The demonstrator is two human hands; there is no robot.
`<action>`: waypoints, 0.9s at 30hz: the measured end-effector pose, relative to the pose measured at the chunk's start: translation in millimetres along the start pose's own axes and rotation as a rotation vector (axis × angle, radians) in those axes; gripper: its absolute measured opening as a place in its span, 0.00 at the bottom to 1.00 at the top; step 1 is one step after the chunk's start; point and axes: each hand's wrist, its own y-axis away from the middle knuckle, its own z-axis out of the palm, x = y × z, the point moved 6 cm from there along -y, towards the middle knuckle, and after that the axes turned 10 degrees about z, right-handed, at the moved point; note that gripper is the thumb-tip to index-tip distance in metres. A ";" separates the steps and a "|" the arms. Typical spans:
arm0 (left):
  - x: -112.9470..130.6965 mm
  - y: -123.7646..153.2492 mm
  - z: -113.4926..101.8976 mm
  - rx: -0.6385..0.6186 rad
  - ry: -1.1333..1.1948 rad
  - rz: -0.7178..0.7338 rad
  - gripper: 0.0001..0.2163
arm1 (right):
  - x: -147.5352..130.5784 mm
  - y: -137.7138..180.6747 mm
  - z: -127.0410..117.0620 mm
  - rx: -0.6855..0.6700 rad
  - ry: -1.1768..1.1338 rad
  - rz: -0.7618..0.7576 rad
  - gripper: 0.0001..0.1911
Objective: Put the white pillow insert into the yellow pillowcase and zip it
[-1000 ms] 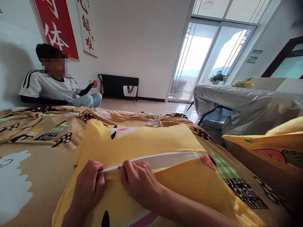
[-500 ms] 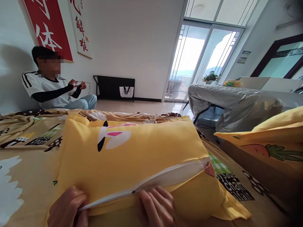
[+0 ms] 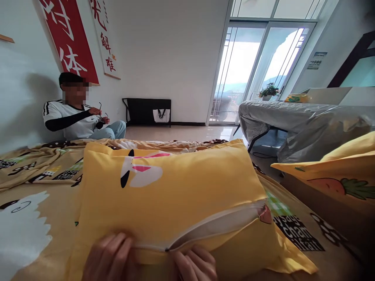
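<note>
Compared with half a second earlier, the zipper (image 3: 166,248) is found at about the same place on the seam, while the left hand (image 3: 109,257) is now shifted closer to it. One yellow pillow (image 3: 164,187) is propped on the patterned blanket (image 3: 32,203); its near edge is pinched by the left hand left of the zipper, and the zipper is gripped by the right hand (image 3: 195,265). Right of the pillow, one second cushion (image 3: 331,175) is seen. One seated person (image 3: 76,117) is seen behind the pillow's left end.
</note>
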 end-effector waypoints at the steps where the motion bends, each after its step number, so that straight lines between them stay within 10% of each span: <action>1: 9.6 -8.0 2.9 -0.010 0.002 0.037 0.09 | -1.1 -1.3 0.9 -0.018 -0.017 -0.015 0.11; 27: 34.6 -36.7 19.0 -0.027 0.119 0.109 0.12 | 4.9 -7.7 -3.2 0.020 0.026 0.032 0.12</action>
